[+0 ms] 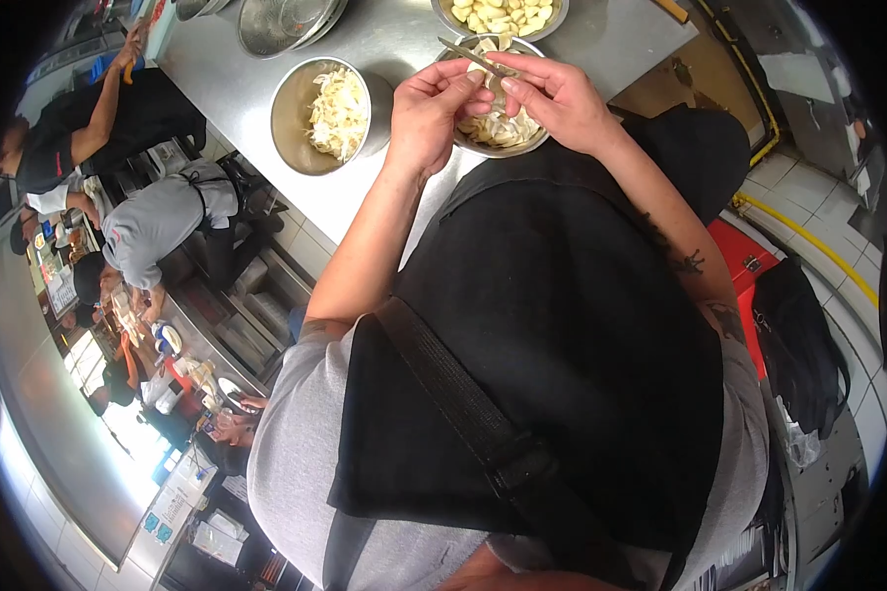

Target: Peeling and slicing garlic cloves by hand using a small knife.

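My left hand point(436, 100) pinches a pale garlic clove point(480, 74) between thumb and fingers. In my right hand point(558, 96) is a small knife point(460, 50), its blade pointing up and left past the clove. Both hands are close together over a metal bowl point(501, 153) of unpeeled garlic cloves and skins. Just behind it stands a second metal bowl point(443, 18) filled with peeled cloves. A deep steel pot point(290, 118) to the left holds a heap of pale peelings point(338, 111).
Stacked metal colanders point(262, 33) stand at the back left of the steel table point(399, 33). Several people work on the left, one in a grey shirt point(159, 214) bent over a counter. A red case point(735, 258) and black bag point(798, 340) lie at right.
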Demonstrator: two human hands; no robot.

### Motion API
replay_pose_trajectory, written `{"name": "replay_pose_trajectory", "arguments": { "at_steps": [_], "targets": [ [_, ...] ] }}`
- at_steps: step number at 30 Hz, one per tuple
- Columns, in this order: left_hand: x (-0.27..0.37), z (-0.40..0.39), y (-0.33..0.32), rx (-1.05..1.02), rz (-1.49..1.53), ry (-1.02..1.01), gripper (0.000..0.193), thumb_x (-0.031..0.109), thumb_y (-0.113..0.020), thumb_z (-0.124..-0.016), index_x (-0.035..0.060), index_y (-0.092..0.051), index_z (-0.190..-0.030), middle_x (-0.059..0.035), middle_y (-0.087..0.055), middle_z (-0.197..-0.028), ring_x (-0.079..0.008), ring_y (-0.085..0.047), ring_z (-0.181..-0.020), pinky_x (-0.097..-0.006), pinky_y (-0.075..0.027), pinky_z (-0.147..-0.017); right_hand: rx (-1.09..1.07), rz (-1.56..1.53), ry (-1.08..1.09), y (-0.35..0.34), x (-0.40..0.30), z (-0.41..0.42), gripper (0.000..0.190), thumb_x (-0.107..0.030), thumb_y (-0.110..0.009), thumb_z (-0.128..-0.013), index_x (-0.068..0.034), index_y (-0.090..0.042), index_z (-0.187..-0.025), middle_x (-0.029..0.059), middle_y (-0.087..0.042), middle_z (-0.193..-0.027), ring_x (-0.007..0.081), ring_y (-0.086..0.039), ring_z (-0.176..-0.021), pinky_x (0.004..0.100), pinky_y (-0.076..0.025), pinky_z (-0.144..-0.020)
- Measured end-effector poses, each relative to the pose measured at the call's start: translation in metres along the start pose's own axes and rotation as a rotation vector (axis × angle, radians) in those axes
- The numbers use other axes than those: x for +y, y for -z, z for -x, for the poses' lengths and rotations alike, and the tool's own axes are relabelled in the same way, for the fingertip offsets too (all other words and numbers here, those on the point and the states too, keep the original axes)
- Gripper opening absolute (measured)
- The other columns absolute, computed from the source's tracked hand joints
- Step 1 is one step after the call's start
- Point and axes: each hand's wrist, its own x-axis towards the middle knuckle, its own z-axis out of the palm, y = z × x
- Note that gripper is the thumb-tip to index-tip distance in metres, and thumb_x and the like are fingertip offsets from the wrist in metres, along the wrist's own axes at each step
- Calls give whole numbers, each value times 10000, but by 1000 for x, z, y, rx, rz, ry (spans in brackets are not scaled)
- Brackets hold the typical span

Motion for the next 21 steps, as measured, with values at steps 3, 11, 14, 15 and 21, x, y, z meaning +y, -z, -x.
{"name": "replay_pose_trajectory", "arguments": {
  "at_steps": [3, 11, 14, 15, 21],
  "targets": [
    [0, 0, 1, -3, -20, -24, 190, 37, -605, -903, -65, -590, -1063, -121, -668, -875, -158, -668, -749, -234, -561, -667, -15, 12, -21, 1, 1, -1, 331, -139, -543, -956, -33, -567, -1269, 9, -606, -723, 50, -544, -670, 220, -464, -657],
    [-5, 0, -1, -35, 19, -46, 198, 37, -597, -910, -48, -594, -1089, -96, -671, -869, -144, -658, -765, -227, -544, -660, 15, -88, 15, 4, 7, -1, 286, -133, -542, -956, -2, -608, -1202, 4, -590, -701, 49, -531, -657, 210, -445, -615],
    [-7, -2, 3, 13, 8, -16, 201, 34, -591, -914, -46, -590, -1097, -105, -670, -909, -146, -658, -773, -228, -544, -661, -21, -144, -32, 7, 4, 0, 284, -131, -541, -957, 2, -609, -1199, 5, -590, -704, 46, -524, -653, 207, -428, -594],
    [-6, -2, 3, 10, 9, -15, 201, 34, -591, -914, -46, -590, -1097, -105, -670, -909, -146, -658, -773, -228, -544, -661, -19, -143, -33, 8, 4, 1, 284, -131, -541, -957, 2, -609, -1199, 5, -590, -704, 46, -524, -653, 207, -428, -594],
    [4, 1, -7, -4, 20, 1, 238, 26, -605, -900, -48, -584, -1126, -99, -668, -936, -141, -656, -783, -226, -544, -669, -41, -142, -7, 8, 7, 0, 281, -120, -535, -959, -12, -609, -1208, 2, -586, -698, 43, -521, -654, 205, -419, -589]
  ]
}}
